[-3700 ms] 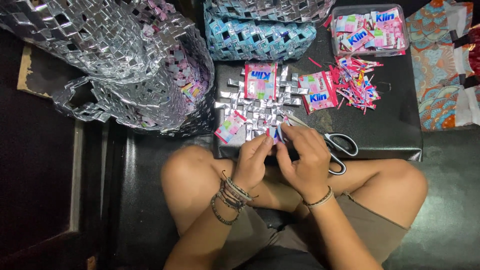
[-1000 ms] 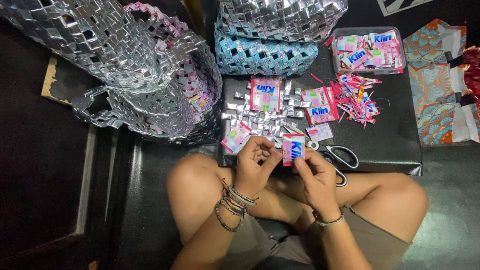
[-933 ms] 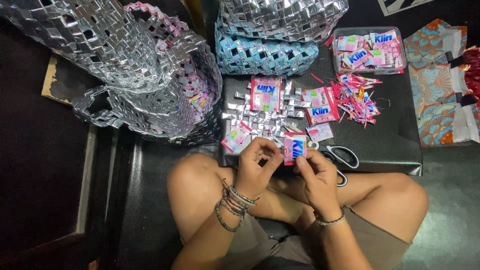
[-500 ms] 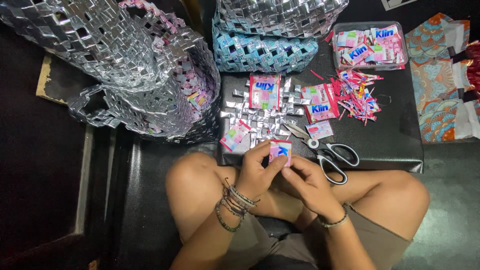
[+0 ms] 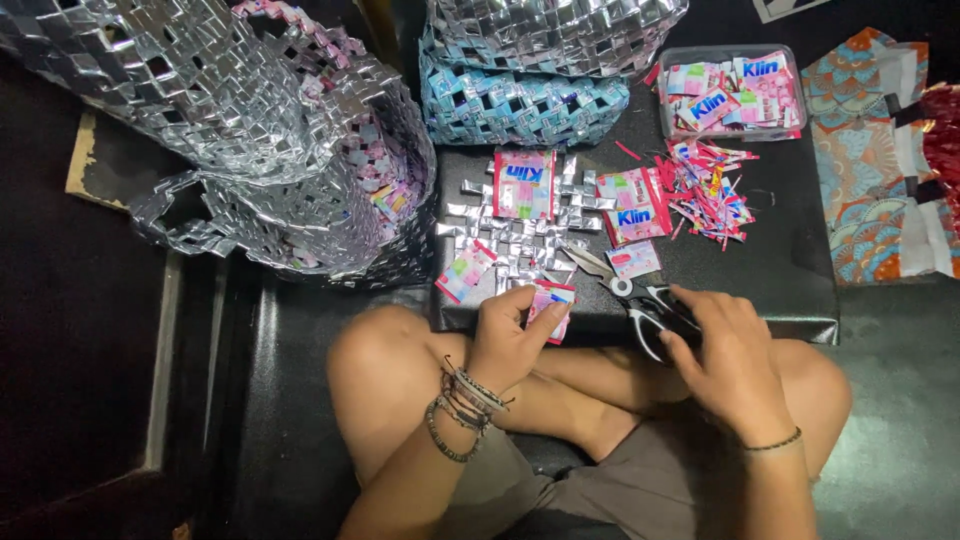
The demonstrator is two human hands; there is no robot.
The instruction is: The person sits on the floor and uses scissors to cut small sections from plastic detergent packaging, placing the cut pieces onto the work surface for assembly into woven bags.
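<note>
While you sit cross-legged at the black board (image 5: 800, 290), your left hand (image 5: 505, 345) pinches a pink sachet (image 5: 550, 305) at the board's near edge (beside the woven silver mat (image 5: 520, 235)); your right hand (image 5: 735, 360), further right, closes on the scissors (image 5: 630, 300).

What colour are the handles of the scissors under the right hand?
Black, seen in the head view: the scissors have black handles, partly covered by the right hand.

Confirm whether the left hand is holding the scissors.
No, the left hand pinches a pink sachet; the right hand rests on the scissors.
</note>
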